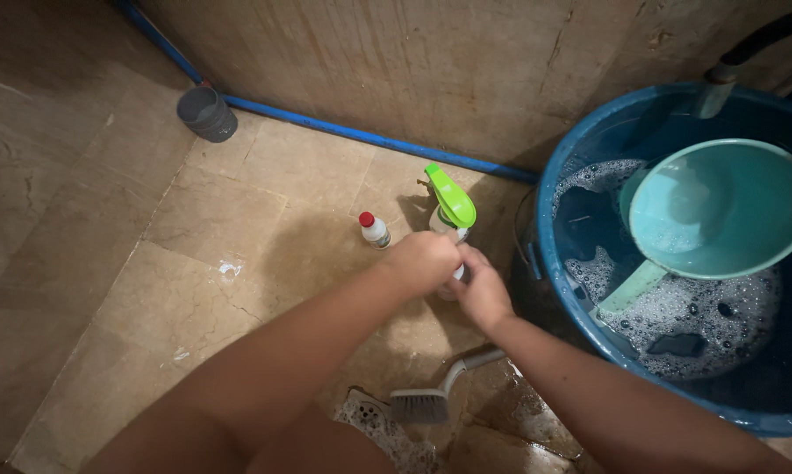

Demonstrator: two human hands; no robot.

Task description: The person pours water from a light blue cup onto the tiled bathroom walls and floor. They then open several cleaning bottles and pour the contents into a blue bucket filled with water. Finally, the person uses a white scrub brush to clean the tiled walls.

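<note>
- Two hands, left (424,259) and right (483,294), both wrapped around one spray bottle (450,204) with a green top, standing on the floor (211,219).
- One small white bottle (375,230) (red cap) just beside it.
- One brush (431,399).
- One blue bucket (580,158) of soapy water holds one teal scoop (720,211).

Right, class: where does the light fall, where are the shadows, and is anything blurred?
Head view: dim warm light; the hands' shadow darkens the floor behind the spray bottle; the wall corner on the left is dark; foam in the bucket glints; forearms nearest the camera look soft.
</note>
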